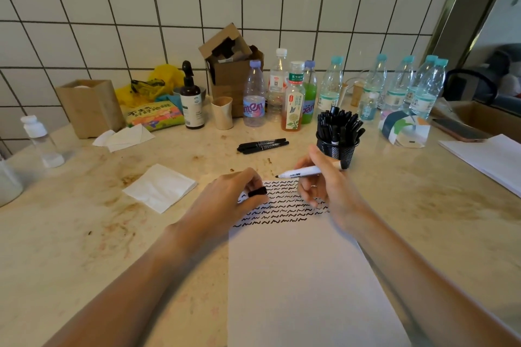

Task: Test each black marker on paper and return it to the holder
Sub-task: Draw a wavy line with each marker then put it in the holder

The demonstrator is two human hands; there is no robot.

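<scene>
The right hand (324,177) is gripping an uncapped white marker (303,172), its tip hovering over the scribbled paper (304,276) ready for testing, while the left hand (234,197) is pinching its black cap (257,192) for recapping, the holder (337,146) sitting just beyond the right hand

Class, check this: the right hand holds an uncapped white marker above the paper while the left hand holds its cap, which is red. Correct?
Not quite. The head view shows the cap in the left hand is black, not red. The right hand does hold the uncapped white marker above the paper.
</scene>
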